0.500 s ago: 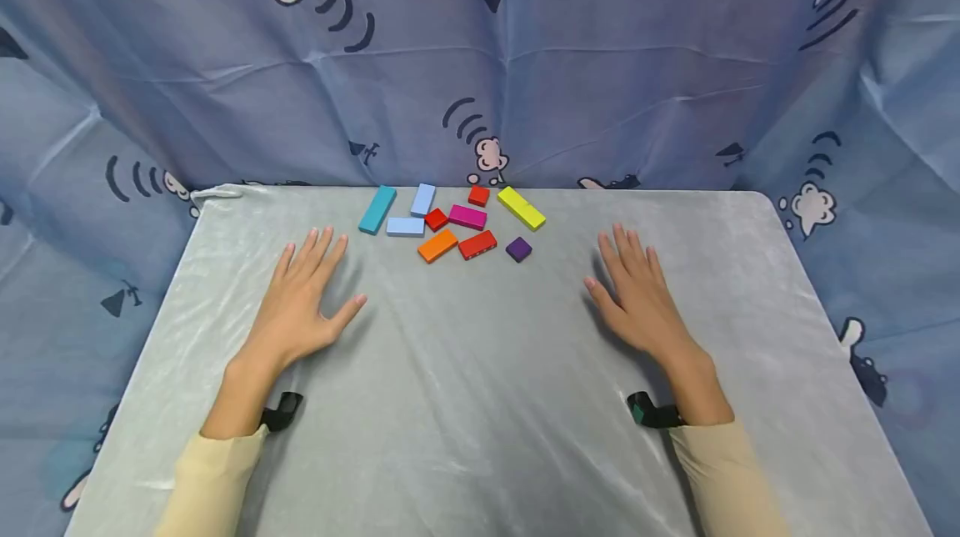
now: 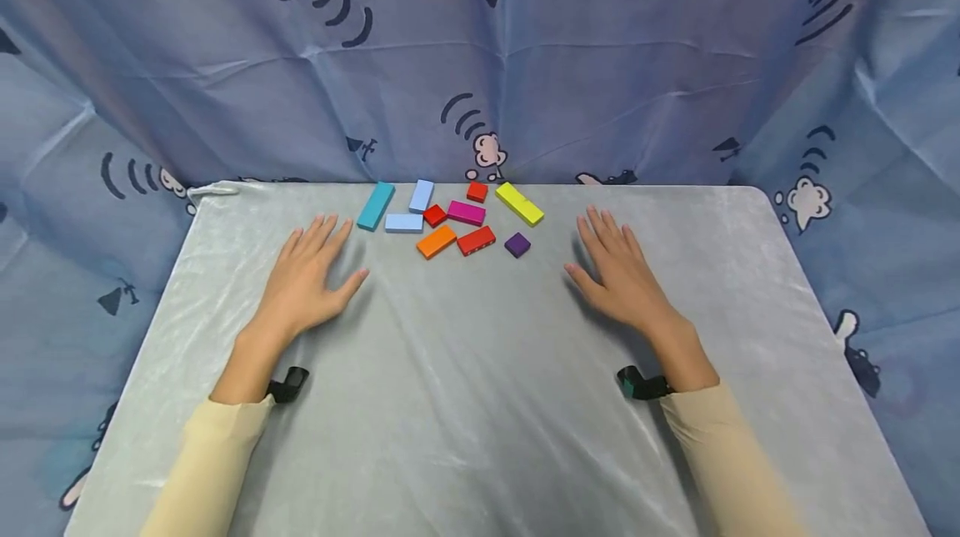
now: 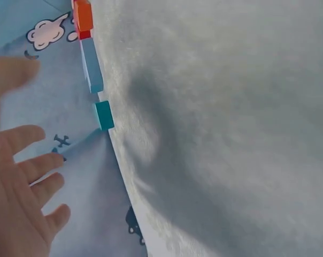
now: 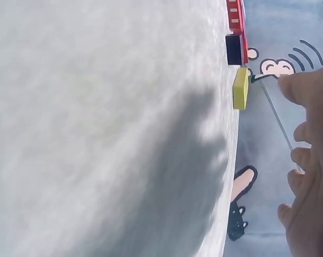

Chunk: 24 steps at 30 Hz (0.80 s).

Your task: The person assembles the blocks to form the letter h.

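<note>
Small coloured blocks lie loosely grouped at the far middle of the table. On the left are a teal block (image 2: 376, 206) and two light blue blocks, one upright-pointing (image 2: 422, 196) and one lying crosswise (image 2: 404, 223). A magenta block (image 2: 467, 213), an orange block (image 2: 437, 242) and a longer red block (image 2: 476, 241) sit in the middle, with two small red blocks nearby. To the right are a yellow block (image 2: 520, 203) and a purple block (image 2: 517, 245). My left hand (image 2: 303, 283), fingers spread, hovers nearest the teal block. My right hand (image 2: 618, 278) hovers right of the purple block, holding nothing.
A pale grey cloth covers the table (image 2: 450, 404). Behind and beside it hangs a blue patterned curtain (image 2: 600, 87), close to the far edge where the blocks lie. Each wrist carries a small black camera.
Both hands have moved forward toward the far edge. The right hand has also shifted left, nearer the blocks. The blocks keep their arrangement.
</note>
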Each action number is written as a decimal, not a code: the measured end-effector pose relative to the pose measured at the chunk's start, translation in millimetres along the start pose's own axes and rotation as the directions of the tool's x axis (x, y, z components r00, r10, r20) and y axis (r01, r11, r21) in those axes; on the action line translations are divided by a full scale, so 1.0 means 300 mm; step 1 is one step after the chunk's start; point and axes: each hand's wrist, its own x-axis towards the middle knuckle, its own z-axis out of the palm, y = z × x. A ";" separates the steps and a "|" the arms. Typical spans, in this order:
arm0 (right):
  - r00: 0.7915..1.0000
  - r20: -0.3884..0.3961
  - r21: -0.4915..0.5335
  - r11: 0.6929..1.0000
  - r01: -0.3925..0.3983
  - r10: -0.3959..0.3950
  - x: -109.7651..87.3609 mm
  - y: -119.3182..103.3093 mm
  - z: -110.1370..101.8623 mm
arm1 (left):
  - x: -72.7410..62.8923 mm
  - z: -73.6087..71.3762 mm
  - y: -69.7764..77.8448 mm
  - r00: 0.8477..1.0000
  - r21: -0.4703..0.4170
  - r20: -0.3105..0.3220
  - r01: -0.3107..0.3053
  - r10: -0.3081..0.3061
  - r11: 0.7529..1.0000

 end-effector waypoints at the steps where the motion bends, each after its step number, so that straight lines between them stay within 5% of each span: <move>1: 1.000 -0.009 0.000 1.000 0.012 -0.012 0.011 -0.004 0.002 | 0.009 0.002 -0.001 1.000 -0.014 -0.022 -0.002 0.002 1.000; 5: 0.997 -0.050 0.011 0.998 0.064 -0.064 0.055 -0.029 0.012 | 0.034 0.007 -0.007 0.995 -0.081 -0.100 -0.008 0.000 0.997; 8: 0.993 -0.077 0.002 0.996 0.092 -0.092 0.086 -0.047 0.021 | 0.054 0.005 -0.005 0.994 -0.116 -0.102 0.016 -0.028 0.993; 15: 0.995 -0.079 0.008 0.998 0.069 -0.068 0.149 -0.075 0.030 | 0.126 0.012 0.011 0.995 -0.206 0.004 0.101 -0.102 0.973; 24: 0.996 0.037 0.036 0.996 0.084 -0.085 0.261 -0.085 0.017 | 0.219 0.024 0.001 0.991 -0.176 0.105 0.104 -0.086 0.979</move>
